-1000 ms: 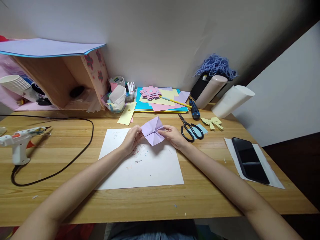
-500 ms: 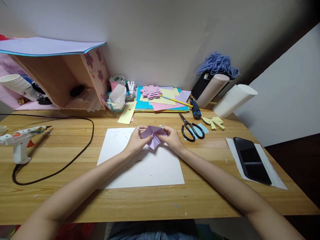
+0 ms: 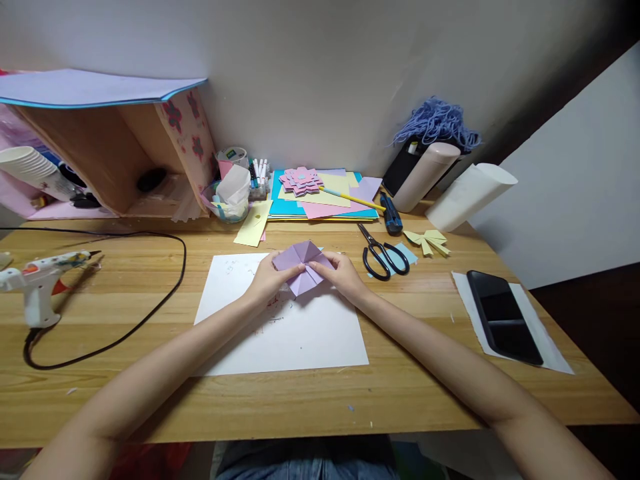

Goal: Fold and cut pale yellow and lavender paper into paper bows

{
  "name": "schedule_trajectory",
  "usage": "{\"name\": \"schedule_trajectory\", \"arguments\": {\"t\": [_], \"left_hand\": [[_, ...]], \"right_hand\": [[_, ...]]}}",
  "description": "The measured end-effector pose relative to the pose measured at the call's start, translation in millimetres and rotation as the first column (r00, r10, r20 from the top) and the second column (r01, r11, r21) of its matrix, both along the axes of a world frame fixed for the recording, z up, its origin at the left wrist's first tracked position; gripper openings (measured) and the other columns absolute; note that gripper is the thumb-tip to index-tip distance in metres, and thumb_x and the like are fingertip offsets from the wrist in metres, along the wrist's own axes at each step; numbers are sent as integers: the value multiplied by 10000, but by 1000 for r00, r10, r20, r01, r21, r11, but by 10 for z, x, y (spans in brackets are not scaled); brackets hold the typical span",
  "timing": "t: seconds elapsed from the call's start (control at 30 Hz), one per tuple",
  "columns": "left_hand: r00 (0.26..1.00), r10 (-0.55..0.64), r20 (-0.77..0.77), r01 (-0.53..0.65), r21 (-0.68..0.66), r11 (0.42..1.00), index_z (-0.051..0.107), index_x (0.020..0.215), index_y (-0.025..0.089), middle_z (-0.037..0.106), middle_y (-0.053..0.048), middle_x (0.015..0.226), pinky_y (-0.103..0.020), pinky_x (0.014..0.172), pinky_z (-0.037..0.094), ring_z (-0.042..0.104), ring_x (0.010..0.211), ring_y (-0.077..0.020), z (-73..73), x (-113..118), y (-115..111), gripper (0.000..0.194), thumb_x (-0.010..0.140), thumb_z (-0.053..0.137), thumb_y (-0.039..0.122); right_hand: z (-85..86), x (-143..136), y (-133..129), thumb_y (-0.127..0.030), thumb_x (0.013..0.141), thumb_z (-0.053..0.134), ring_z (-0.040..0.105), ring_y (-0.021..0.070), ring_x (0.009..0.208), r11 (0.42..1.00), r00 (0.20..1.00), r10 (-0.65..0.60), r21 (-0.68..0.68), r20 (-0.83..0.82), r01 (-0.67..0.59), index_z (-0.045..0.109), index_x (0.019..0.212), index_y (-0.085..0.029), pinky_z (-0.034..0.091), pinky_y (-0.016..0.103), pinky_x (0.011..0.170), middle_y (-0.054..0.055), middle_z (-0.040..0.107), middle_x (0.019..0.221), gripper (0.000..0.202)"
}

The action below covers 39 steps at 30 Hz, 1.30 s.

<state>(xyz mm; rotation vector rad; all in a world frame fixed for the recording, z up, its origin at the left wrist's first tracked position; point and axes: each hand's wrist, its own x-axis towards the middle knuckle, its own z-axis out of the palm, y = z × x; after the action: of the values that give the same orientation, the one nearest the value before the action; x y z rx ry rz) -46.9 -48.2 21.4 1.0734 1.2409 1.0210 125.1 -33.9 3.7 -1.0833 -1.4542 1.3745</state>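
A creased purple paper [image 3: 303, 253] is held between both hands above a white sheet [image 3: 310, 340] on the wooden table. My left hand [image 3: 270, 278] grips its left side, the thumb lying on top near the centre. From the right, my right hand [image 3: 343, 275] pinches the same paper, its thumb reaching almost to the left thumb. Folds radiate from the paper's middle. The fingers beneath it are mostly hidden. Small dark marks show on the white sheet.
Black-handled scissors [image 3: 384, 253], a blue cutter [image 3: 391, 215] and a yellow paper bow [image 3: 429, 241] lie right of the hands. A phone [image 3: 503, 317] is farther right. At the left are a glue gun [image 3: 40, 287] with its cable and an open box [image 3: 190, 147]. Coloured papers [image 3: 287, 208] lie behind.
The purple paper has spread out flatter, showing more of its surface and radiating creases. Both hands still hold it, and the left hand has shifted slightly left.
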Motion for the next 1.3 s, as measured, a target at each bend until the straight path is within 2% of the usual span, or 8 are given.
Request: {"name": "schedule_trajectory", "arguments": {"t": [0.17,0.3,0.47,0.67,0.83,1.07,1.3], "left_hand": [[998,-48,51,49,-15,999,654,949,128,686,-113,918,-299,683,457,622,797,-223,-34,-34,16,417,613,755,353],[997,-74,-8,74,4,997,677,894,125,696,-100,857,-285,646,451,624,768,-222,-41,-29,2,383,595,765,348],[993,-109,-49,106,-67,992,697,852,116,702,-112,882,-290,647,456,626,786,-238,-19,-13,-17,376,582,770,366],[992,-110,-60,109,-17,994,710,734,126,698,-92,744,-267,551,435,613,678,-215,-39,-2,-10,287,582,762,364],[992,-112,-49,111,-37,993,706,827,137,706,-99,823,-285,588,461,625,733,-232,-26,-5,-12,333,589,763,364],[991,-134,-8,133,-60,989,698,897,155,704,-98,883,-304,656,474,631,790,-242,-3,-16,-8,346,614,757,346],[980,-197,3,196,-51,979,682,943,145,698,-103,892,-301,666,475,628,817,-240,-1,-39,6,372,636,744,347]], "right_hand": [[37,-3,0,-406,711,634,532,142,617,1000,1000,-4,-26,-10,4,663,727,-176,400,246,577,-2,616,670,233],[57,-13,-13,-387,701,655,536,144,624,1000,1000,-17,-3,3,17,662,736,-172,396,244,572,0,618,681,218],[22,-14,-32,-387,698,660,547,148,620,999,999,-24,-48,-33,22,659,735,-170,400,245,556,14,629,702,220],[4,-20,-42,-393,704,646,507,132,571,998,998,-64,3,-23,64,627,659,-169,368,236,520,-4,585,629,229],[-5,-21,-30,-406,712,623,468,122,554,996,996,-85,0,8,85,603,637,-166,339,231,511,-17,543,594,252],[-10,7,-1,-414,719,603,427,108,531,999,999,-42,-24,12,42,569,594,-160,310,226,489,-25,502,566,285],[48,30,19,-413,671,657,485,127,575,996,998,47,-75,34,-44,628,639,-158,354,235,529,-12,564,617,258]]}}
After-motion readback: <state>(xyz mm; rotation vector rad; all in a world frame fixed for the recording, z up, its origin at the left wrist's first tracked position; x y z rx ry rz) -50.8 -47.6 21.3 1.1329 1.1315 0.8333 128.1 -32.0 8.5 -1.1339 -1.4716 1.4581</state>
